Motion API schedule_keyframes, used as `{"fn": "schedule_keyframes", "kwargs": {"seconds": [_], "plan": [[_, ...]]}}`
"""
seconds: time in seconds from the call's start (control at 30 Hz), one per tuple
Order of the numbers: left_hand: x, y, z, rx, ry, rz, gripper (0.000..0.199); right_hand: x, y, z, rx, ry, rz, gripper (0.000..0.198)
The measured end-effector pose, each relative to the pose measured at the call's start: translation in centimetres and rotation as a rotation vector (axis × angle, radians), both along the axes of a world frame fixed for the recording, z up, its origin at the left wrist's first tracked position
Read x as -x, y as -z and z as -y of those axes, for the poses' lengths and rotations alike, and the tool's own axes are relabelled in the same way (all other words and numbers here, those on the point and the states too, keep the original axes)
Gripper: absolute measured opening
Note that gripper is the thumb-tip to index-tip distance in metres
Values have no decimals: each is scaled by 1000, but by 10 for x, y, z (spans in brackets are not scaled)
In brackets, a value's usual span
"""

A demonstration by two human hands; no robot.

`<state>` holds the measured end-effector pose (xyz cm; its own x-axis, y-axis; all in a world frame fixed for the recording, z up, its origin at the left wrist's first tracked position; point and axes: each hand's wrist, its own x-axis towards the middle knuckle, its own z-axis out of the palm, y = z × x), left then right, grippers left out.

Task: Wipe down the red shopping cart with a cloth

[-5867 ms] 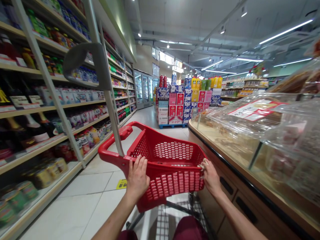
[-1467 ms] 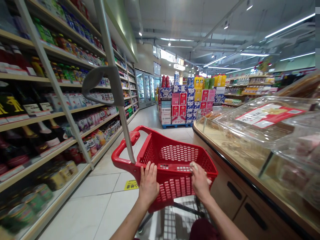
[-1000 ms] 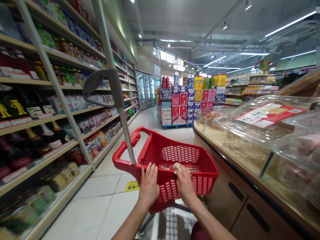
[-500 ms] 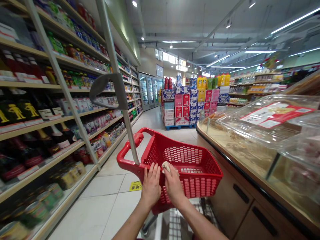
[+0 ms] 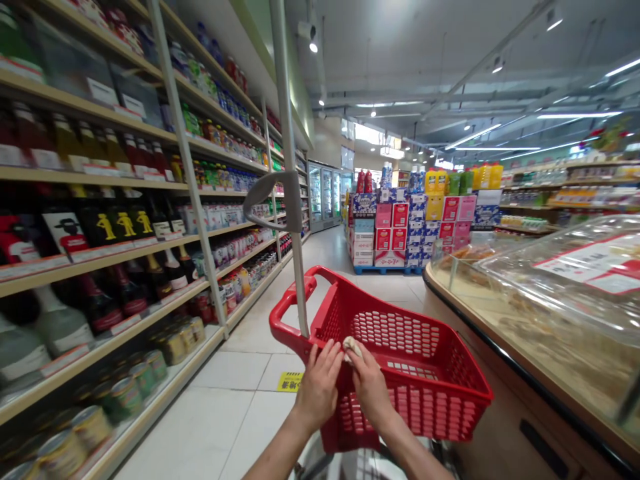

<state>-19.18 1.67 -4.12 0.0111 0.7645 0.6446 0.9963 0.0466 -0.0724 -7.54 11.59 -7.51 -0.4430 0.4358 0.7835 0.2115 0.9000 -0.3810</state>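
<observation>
A red plastic shopping cart (image 5: pixel 420 407) with a slotted basket stands in front of me, seen from its side. My left hand (image 5: pixel 320 380) lies on the near rim, close to the foot of the metal pole (image 5: pixel 295 267), with its fingers stretched out over the edge. Just to the right, my right hand (image 5: pixel 369 380) is closed on a crumpled off-white cloth (image 5: pixel 352 345), which it presses on the same rim. Most of the cloth is hidden under the fingers. The basket interior shows only its red walls and floor.
Shelves of bottles and cans (image 5: pixel 125 247) line the left side. At right stands a counter (image 5: pixel 500 340) with clear plastic food boxes (image 5: pixel 575 260). Stacked drink cartons (image 5: pixel 395 233) rise on a blue pallet ahead. A yellow floor sticker (image 5: pixel 289 381) lies beside the cart.
The view has turned left, so the cart, shelves and cartons appear farther right. Both hands keep to nearly the same place on the rim, and the cloth remains in the right hand.
</observation>
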Motion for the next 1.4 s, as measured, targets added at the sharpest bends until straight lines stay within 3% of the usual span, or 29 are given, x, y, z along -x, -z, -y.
{"fn": "schedule_keyframes", "kwargs": {"seconds": [0.07,0.13,0.27,0.33,0.4,0.53,0.6,0.7,0.77,0.83,0.97,1.03,1.17,1.2,1.27,1.4], "plan": [[22,-14,10,-168,-169,86,56,11,-32,2,-48,-70,-37,43],[43,-28,16,-230,-336,183,53,27,-84,3,-150,-112,-102,38],[66,-39,15,-117,-271,199,60,73,-198,4,-429,-109,-217,36],[70,-36,13,-125,-229,221,63,89,-218,1,-579,-134,-125,36],[72,-31,12,-112,-194,262,66,92,-203,-3,-741,-211,53,36],[75,-28,14,-90,-143,326,72,80,-148,-14,-972,-363,310,32],[74,-28,15,-94,-136,315,72,80,-155,-16,-986,-352,289,32],[70,-30,17,-92,-145,272,69,88,-201,-15,-858,-207,117,36],[68,-32,19,-86,-152,258,70,90,-217,-12,-787,-176,78,38],[66,-34,21,-70,-149,261,71,84,-204,-9,-769,-242,163,39],[64,-34,22,-48,-148,274,74,68,-152,-7,-760,-385,368,39],[64,-34,23,-50,-159,256,73,68,-154,-9,-723,-335,287,38],[63,-36,24,-42,-153,223,69,76,-177,-10,-656,-218,65,37],[63,-37,25,-35,-150,226,69,76,-171,-8,-657,-233,77,36],[63,-40,26,-15,-149,235,69,70,-136,-1,-661,-293,155,35],[62,-42,28,1,-163,239,65,39,-27,18,-566,-331,300,35]]}}
